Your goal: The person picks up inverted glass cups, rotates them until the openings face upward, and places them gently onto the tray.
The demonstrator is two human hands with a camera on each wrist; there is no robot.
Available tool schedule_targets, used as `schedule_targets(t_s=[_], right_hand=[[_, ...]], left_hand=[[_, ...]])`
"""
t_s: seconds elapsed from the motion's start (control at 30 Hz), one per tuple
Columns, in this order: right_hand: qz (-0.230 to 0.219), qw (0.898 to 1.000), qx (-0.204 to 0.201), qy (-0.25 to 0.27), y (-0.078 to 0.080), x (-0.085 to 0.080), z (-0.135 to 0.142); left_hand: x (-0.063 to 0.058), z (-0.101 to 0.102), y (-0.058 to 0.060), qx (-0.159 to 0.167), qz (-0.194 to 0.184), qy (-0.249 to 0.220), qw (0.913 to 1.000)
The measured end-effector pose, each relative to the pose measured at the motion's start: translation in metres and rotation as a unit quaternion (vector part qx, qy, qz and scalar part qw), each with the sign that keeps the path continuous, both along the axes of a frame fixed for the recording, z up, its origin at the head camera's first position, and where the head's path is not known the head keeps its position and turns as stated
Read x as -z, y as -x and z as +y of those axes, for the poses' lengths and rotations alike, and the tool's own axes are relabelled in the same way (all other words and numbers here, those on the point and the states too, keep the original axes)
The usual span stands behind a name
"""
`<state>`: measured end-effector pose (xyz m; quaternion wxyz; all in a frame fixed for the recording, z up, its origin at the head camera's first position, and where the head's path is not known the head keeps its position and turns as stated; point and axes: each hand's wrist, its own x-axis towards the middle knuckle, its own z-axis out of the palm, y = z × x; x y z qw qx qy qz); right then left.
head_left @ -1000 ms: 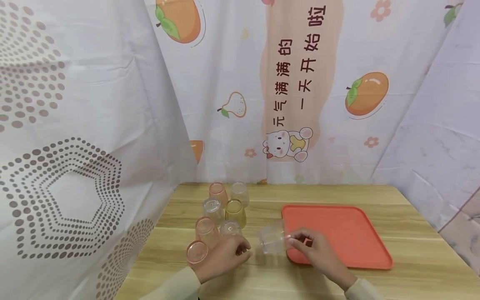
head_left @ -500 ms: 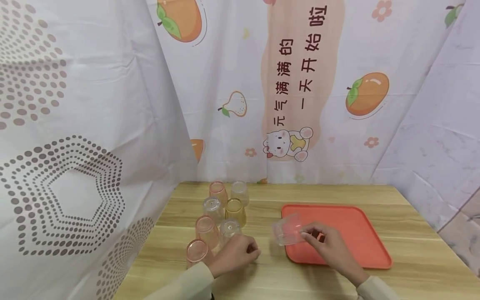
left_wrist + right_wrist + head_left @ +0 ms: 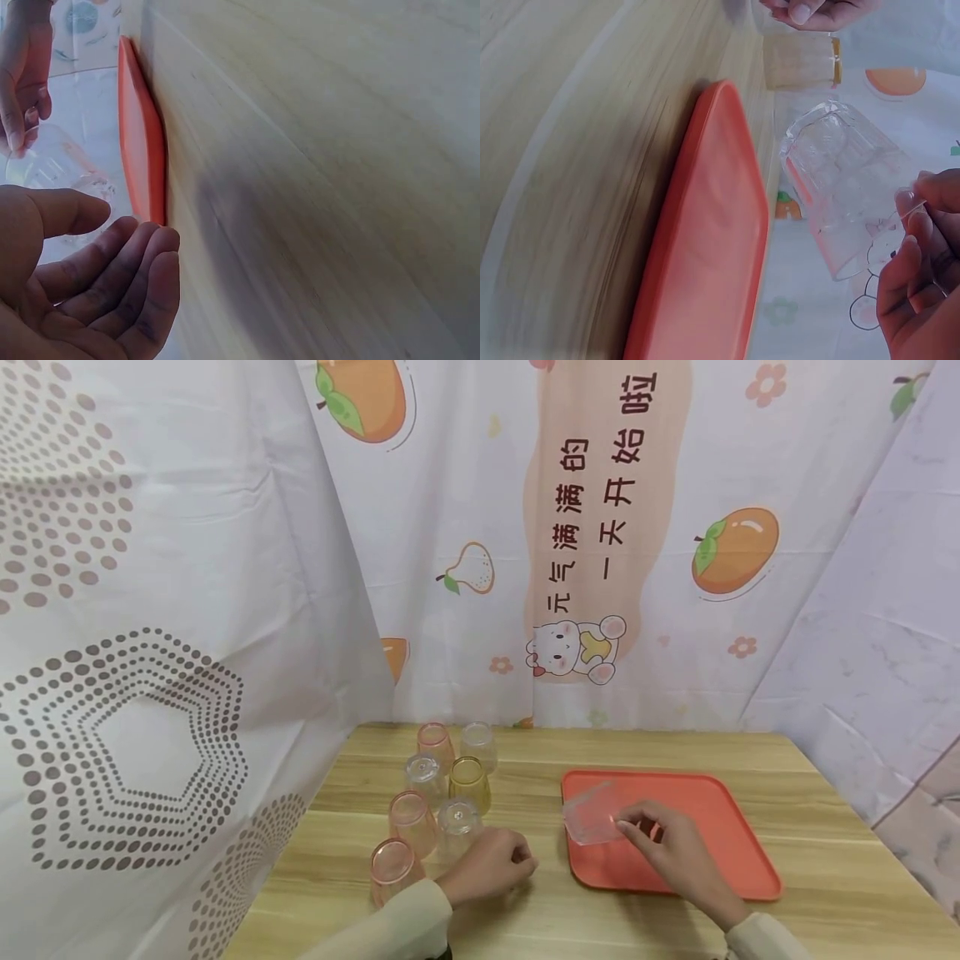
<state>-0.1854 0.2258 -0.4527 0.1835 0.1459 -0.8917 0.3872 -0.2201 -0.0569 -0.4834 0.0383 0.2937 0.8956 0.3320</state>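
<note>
My right hand pinches a clear plastic cup by its rim between thumb and fingers. Tilted on its side, the cup hangs over the left part of the red tray, and in the right wrist view the cup shows a thick, faceted base. My left hand hovers above the table, its fingers loosely curled and holding nothing. Just behind it an upside-down clear cup stands, partly covered by the hand in the head view. The left wrist view shows the left palm with thumb and fingers apart.
Upside-down cups stand at the left: pink cups, a yellow cup and more clear cups. The wooden table ends at a printed curtain behind, with another curtain along the left.
My right hand has carried the clear cup rightward from beside the tray to over its left part. My left hand has drifted right, away from the pink cup at the front.
</note>
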Motion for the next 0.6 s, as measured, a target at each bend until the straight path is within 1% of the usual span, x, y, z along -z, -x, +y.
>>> schedule_targets(t_s=[0.23,0.33,0.4,0.5,0.6], right_hand=[[0.040,0.999,0.005,-0.027,0.003,0.004,0.010],[0.056,0.998,0.011,-0.036,0.004,0.005,0.014],[0.064,0.997,0.014,-0.042,0.005,0.005,0.016],[0.071,0.996,0.016,-0.054,0.007,0.005,0.020],[0.078,0.995,0.018,-0.067,0.009,0.006,0.024]], left_hand=[[-0.003,0.015,0.003,-0.023,-0.024,0.005,0.9995],[-0.001,0.021,0.005,-0.026,-0.030,0.009,0.9992],[0.001,0.025,0.006,-0.022,-0.027,0.013,0.9993],[0.005,0.030,0.007,-0.013,-0.010,0.023,0.9996],[0.010,0.034,0.008,-0.010,-0.005,0.032,0.9994]])
